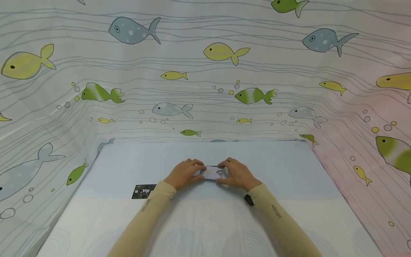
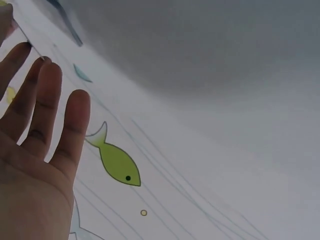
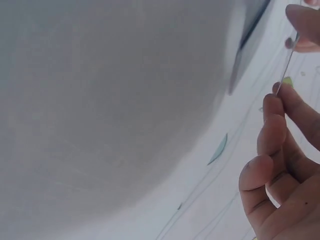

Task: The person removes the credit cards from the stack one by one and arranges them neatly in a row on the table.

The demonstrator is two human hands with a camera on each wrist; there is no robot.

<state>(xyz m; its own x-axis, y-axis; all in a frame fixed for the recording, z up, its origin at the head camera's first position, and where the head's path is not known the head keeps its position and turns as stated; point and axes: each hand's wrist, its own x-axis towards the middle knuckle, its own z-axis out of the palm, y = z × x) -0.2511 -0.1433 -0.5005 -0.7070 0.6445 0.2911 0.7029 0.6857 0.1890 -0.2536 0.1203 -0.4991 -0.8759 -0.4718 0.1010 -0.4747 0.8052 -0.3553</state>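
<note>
A pale card with a small dark picture near its right end is held between both hands, low over the table's middle. My left hand pinches its left end, and my right hand pinches the right end with thumb and fingertips. Seen edge-on in the right wrist view, the card is a thin line at the fingertips. The lower fingers of the left hand are spread in the left wrist view. Beside the left forearm lies a black card marked "Vip", partly covered by the sleeve.
The white table has faint blue patterns near its front. A fish-print curtain stands behind it and along both sides. A small black object shows beside the right cuff.
</note>
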